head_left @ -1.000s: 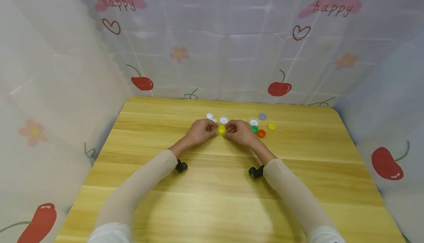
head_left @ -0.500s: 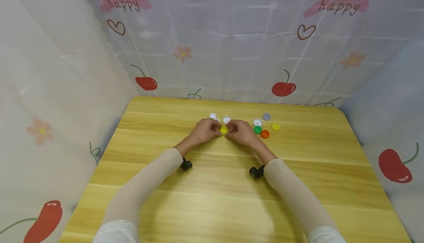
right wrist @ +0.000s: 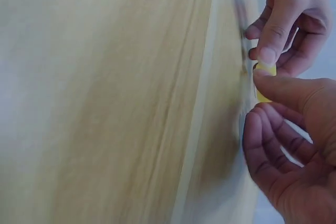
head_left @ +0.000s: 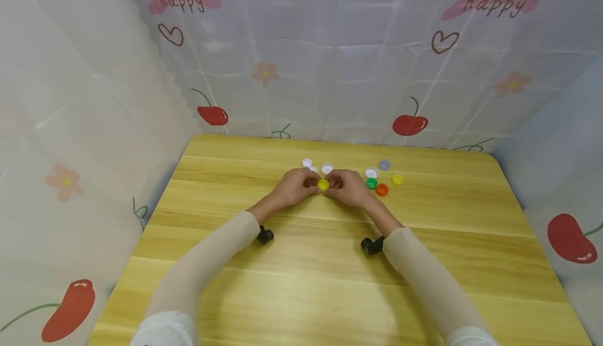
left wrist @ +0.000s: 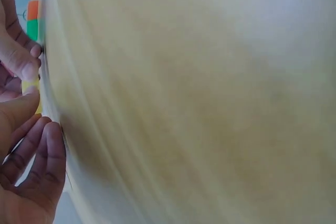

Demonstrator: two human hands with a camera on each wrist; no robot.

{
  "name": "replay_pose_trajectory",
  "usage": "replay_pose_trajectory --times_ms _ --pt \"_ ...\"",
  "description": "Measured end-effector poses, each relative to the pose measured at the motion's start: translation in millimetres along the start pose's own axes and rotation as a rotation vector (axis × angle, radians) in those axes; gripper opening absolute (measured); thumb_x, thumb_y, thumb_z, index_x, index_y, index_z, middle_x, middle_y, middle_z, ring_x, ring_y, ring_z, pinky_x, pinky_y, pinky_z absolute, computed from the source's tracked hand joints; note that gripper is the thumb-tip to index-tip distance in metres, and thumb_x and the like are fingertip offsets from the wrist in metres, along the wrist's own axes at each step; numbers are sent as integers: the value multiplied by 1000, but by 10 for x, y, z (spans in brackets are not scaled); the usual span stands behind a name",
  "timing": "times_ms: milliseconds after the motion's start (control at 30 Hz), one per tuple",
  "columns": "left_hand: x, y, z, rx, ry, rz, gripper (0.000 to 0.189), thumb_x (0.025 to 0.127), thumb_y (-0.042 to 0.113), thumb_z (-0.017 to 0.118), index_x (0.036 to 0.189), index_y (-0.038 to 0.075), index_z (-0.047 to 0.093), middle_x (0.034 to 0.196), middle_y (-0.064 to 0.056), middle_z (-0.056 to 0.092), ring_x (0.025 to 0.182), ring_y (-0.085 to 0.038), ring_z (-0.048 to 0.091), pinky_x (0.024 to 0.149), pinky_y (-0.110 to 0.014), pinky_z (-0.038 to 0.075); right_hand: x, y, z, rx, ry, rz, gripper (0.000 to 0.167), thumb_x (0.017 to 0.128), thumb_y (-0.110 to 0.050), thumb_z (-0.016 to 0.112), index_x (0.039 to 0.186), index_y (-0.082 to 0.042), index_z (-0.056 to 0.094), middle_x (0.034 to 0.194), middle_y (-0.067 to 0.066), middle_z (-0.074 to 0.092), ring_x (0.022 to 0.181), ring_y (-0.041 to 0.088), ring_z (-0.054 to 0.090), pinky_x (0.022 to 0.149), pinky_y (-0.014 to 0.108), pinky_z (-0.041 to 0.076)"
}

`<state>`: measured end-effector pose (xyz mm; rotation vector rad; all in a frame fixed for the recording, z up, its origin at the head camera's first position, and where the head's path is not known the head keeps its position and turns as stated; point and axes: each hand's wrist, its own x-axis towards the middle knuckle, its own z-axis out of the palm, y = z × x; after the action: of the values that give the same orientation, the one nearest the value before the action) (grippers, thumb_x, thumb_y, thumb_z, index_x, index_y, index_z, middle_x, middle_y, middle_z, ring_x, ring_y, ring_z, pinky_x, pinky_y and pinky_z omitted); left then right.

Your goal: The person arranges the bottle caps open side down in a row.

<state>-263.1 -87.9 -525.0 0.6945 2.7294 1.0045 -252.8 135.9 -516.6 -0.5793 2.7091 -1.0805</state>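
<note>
Between my hands is a yellow bottle cap [head_left: 323,184], its round face turned up in the head view. My left hand [head_left: 294,187] pinches its left side with thumb and fingers, and my right hand [head_left: 347,188] pinches its right side. From the left wrist, the cap's yellow edge [left wrist: 30,84] shows between the thumbs, partly covered by them. The right wrist view has the same cap [right wrist: 264,96] low over the wood, behind the right thumb. Right beyond the fingers lie a white cap [head_left: 327,169] and another white cap [head_left: 312,170] partly behind the left hand.
Right of the hands lie a green cap [head_left: 371,183], an orange cap [head_left: 382,190], a white cap [head_left: 371,173], a grey-purple cap [head_left: 384,165] and another yellow cap [head_left: 398,180]. One more white cap [head_left: 307,163] sits farther back. A patterned curtain [head_left: 301,89] borders the wooden table [head_left: 301,288].
The left fingers have drawn in against the yellow cap. The cap stays at nearly the same spot among the others, while the whole head view has shifted slightly.
</note>
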Motion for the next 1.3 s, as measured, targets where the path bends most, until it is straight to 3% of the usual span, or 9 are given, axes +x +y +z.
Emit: replay_pose_trajectory --times_ms 267,567,767,900,1033,1300 --pt "-189 102 6 -54 49 71 26 101 26 78 125 15 78 115 1 78 102 -11 73 90 -31 62 -199 -10 -63 73 43 -78 34 94 -18 85 124 -5 77 104 9 77 94 21 73 88 42 64" --pt "-499 275 34 -143 101 153 25 100 25 79 124 16 79 114 3 76 102 -9 71 83 -22 62 -528 -55 -97 178 93 -130 28 92 -23 88 118 -15 79 101 0 76 90 13 72 86 36 64" --pt "-742 373 96 -200 94 162 27 100 26 80 125 16 78 112 4 76 100 -8 71 83 -21 62 -741 -89 -56 192 86 -198 28 90 -26 90 115 -20 79 99 -5 75 89 11 72 86 39 65" --pt "-807 415 134 -224 88 175 28 100 29 79 125 17 78 112 5 76 100 -8 71 84 -22 62 -845 -92 -52 198 76 -198 28 90 -24 90 114 -22 77 101 -7 74 90 9 71 88 39 64" --pt "-814 420 159 -317 67 142 26 100 31 79 124 21 79 110 7 76 99 -7 71 85 -24 62 -910 -78 -44 213 84 -204 29 90 -21 89 115 -22 75 104 -7 74 92 9 70 90 40 64" --pt "-771 412 136 -728 -63 -29 25 101 22 77 125 13 79 114 -7 80 104 -20 74 92 -34 63 -959 -82 -37 225 139 -276 32 88 -16 90 116 -21 75 107 -5 74 93 18 71 88 35 63"
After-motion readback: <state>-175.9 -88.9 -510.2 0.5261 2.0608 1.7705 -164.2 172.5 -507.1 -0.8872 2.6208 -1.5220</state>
